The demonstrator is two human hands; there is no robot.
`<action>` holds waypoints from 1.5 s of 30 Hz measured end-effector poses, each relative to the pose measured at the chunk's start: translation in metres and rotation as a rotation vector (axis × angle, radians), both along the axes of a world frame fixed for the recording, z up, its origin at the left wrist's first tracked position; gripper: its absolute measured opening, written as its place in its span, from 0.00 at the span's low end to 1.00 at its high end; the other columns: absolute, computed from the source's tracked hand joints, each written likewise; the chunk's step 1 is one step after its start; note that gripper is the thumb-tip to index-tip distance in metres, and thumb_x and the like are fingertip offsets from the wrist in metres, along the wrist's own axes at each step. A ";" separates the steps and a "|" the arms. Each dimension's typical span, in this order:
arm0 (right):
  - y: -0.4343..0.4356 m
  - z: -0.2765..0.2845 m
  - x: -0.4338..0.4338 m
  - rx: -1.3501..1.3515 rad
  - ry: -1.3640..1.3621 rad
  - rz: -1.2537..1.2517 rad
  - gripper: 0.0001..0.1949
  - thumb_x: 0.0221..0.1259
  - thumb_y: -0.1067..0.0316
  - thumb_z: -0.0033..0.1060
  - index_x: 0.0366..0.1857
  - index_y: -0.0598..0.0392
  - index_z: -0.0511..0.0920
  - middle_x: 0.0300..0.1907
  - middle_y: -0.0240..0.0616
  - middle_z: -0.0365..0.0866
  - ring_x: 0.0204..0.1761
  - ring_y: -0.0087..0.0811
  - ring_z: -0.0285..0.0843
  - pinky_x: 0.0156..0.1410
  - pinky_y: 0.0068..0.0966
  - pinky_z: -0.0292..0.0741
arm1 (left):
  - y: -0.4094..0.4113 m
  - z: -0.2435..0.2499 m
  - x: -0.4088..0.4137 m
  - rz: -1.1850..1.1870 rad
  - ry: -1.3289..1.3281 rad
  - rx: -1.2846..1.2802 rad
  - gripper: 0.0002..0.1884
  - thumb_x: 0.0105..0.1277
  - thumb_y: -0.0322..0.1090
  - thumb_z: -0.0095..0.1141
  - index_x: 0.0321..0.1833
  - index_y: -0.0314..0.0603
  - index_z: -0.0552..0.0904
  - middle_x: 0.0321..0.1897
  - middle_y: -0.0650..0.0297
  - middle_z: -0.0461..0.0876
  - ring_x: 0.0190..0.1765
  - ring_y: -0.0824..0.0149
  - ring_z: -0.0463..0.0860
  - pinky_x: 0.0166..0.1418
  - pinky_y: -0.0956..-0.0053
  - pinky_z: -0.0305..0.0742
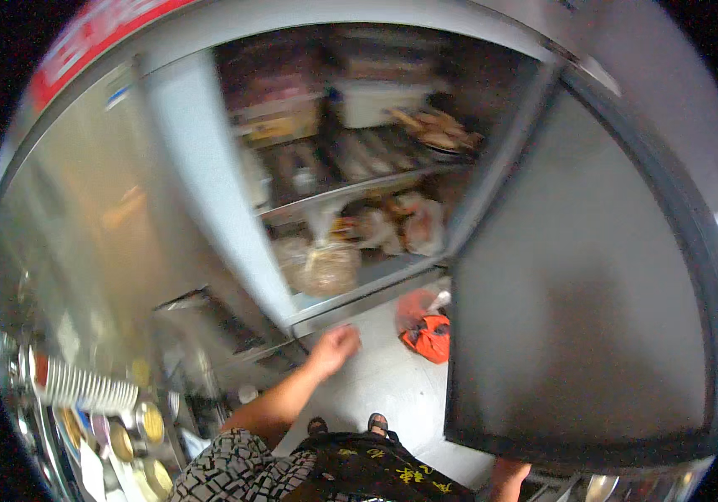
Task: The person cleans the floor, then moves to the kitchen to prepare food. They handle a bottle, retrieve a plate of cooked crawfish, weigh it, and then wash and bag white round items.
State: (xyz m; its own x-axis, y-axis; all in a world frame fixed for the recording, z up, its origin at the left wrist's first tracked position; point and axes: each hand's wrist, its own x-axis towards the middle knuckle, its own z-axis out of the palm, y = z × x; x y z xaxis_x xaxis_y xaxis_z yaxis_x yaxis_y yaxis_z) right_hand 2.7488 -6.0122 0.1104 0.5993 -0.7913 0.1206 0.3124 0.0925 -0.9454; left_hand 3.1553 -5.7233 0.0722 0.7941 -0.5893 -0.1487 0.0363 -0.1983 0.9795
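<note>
An upright metal refrigerator stands before me, its right-hand door point(585, 282) swung wide, showing the grey inner panel and dark gasket. My left hand point(337, 346) is in front of the lower opening, fingers curled, with nothing visible in it. Beneath the door's near edge only the wrist of my right hand point(511, 472) shows; its fingers are hidden behind the door. On the bottom shelf a tied clear plastic bag point(329, 268) sits at the front, with other filled bags point(422, 223) to its right. The upper shelf point(359, 187) carries boxes, a white container point(384, 103) and blurred brownish food point(440, 128).
A red plastic bag point(428, 339) lies on the pale floor point(384, 389) beside the refrigerator's base. At lower left are a row of stacked white dishes point(86, 384) and several round containers point(150, 421). A closed metal door point(76, 232) borders the opening on the left.
</note>
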 end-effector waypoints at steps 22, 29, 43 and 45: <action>0.241 0.002 0.362 -0.394 0.153 0.893 0.25 0.72 0.61 0.50 0.69 0.59 0.62 0.71 0.45 0.61 0.70 0.36 0.60 0.70 0.32 0.62 | 0.256 -0.271 -0.465 0.910 1.105 0.263 0.38 0.63 0.68 0.48 0.51 0.33 0.83 0.48 0.50 0.83 0.51 0.55 0.80 0.59 0.59 0.72; 0.311 -0.111 0.247 -0.571 0.566 2.071 0.18 0.68 0.63 0.56 0.57 0.60 0.77 0.53 0.39 0.82 0.51 0.31 0.78 0.58 0.30 0.74 | 0.163 -0.219 -0.559 1.016 1.022 0.537 0.32 0.64 0.64 0.47 0.40 0.37 0.86 0.42 0.44 0.83 0.48 0.47 0.81 0.54 0.56 0.74; 0.589 -0.026 0.166 -0.583 0.270 2.481 0.13 0.69 0.55 0.56 0.34 0.55 0.80 0.29 0.32 0.81 0.31 0.23 0.77 0.38 0.23 0.74 | 0.059 -0.295 -0.768 1.859 0.995 0.468 0.27 0.65 0.60 0.50 0.35 0.39 0.86 0.26 0.50 0.84 0.33 0.53 0.85 0.37 0.59 0.75; 0.651 0.019 0.192 -0.378 0.205 2.315 0.09 0.66 0.62 0.56 0.31 0.54 0.79 0.27 0.30 0.79 0.27 0.22 0.74 0.33 0.21 0.71 | 0.056 -0.295 -0.780 1.871 1.067 0.399 0.24 0.65 0.57 0.52 0.35 0.40 0.85 0.26 0.52 0.84 0.32 0.55 0.85 0.36 0.61 0.76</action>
State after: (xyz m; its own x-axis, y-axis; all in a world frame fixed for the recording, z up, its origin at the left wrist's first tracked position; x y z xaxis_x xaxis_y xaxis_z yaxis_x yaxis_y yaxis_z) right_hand 2.9403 -5.3616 0.1294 0.1482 0.9828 -0.1104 -0.0769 -0.0998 -0.9920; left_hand 2.3748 -5.6678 -0.2232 -0.1885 0.7091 -0.6795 0.7200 0.5703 0.3954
